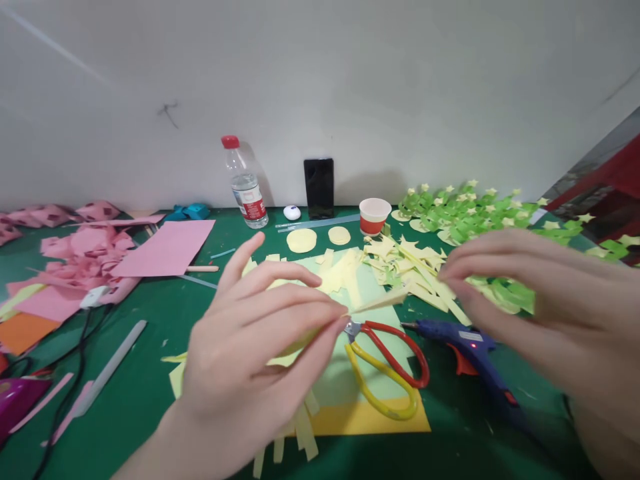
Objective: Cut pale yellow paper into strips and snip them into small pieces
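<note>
My left hand is in the middle, with thumb and forefinger pinching a narrow pale yellow paper strip that sticks out to the right. To the right, my right hand has its thumb and fingertips drawn together, apart from the strip's free end; anything between them is too small to make out. Below the strip, scissors with one red and one yellow handle lie on light green paper. A blue hot glue gun, its small red light on, lies beneath my right hand.
Yellow paper scraps are heaped behind the scissors. At the wall stand a water bottle, a phone and a paper cup. Green paper plants with star tops fill the back right. Pink paper and a black cable lie left.
</note>
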### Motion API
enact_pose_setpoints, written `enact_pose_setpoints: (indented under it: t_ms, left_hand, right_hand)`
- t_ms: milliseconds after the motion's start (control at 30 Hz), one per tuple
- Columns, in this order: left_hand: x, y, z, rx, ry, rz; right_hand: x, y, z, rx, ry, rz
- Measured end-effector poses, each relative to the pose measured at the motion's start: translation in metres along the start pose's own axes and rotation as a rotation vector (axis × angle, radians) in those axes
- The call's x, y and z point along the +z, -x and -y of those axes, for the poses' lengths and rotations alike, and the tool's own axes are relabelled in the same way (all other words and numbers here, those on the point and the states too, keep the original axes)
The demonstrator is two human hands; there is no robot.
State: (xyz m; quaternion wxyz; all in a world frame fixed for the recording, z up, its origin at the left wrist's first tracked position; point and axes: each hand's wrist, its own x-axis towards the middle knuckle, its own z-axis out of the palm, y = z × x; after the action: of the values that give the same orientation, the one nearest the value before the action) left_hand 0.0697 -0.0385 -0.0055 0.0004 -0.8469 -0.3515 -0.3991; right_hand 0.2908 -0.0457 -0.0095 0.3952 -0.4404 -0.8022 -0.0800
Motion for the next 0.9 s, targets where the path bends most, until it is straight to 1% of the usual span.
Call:
enact_pose_setpoints:
  t_ms: [33,67,100,200,233,333,500,600,733,833,900]
  left_hand:
    - [-0.001,0.000,0.001,-0.010,0.008,0.002]
    - [-0.001,0.000,0.000,-0.013,0.023,0.008]
    - [-0.001,0.000,0.000,-0.009,0.043,0.018]
    - [0.004,0.001,-0.004,0.002,0.100,0.051]
    - [0.006,0.001,-0.005,-0.001,0.111,0.064]
    - [0.010,0.002,-0.007,0.007,0.122,0.090]
    - [0.013,0.002,-0.003,0.056,0.096,0.127]
    - [0.014,0.000,0.004,0.052,0.100,0.141]
    - [0.011,-0.004,0.016,-0.014,0.109,0.222]
    - [0.005,-0.007,0.026,-0.089,0.146,0.283]
    - [0.002,-0.007,0.032,-0.141,0.181,0.309]
  right_hand:
    - [0.000,0.001,-0.001,0.049,0.005,-0.046]
    - [0.000,0.001,0.000,0.062,-0.007,-0.069]
    - [0.002,0.001,0.001,0.035,-0.029,-0.063]
    - [0.009,0.000,0.009,-0.140,-0.125,0.080]
    - [0.012,-0.001,0.011,-0.175,-0.157,0.114]
    - [0.016,0.000,0.017,-0.212,-0.213,0.142]
    - [0.015,0.003,0.019,-0.221,-0.164,0.150]
    - [0.010,0.001,0.015,-0.217,-0.077,0.136]
    - [-0.001,0.000,0.005,-0.145,0.037,0.081]
    - [-0.010,0.001,-0.004,-0.018,0.015,0.016]
    - [-0.014,0.001,-0.010,0.072,-0.032,0.007]
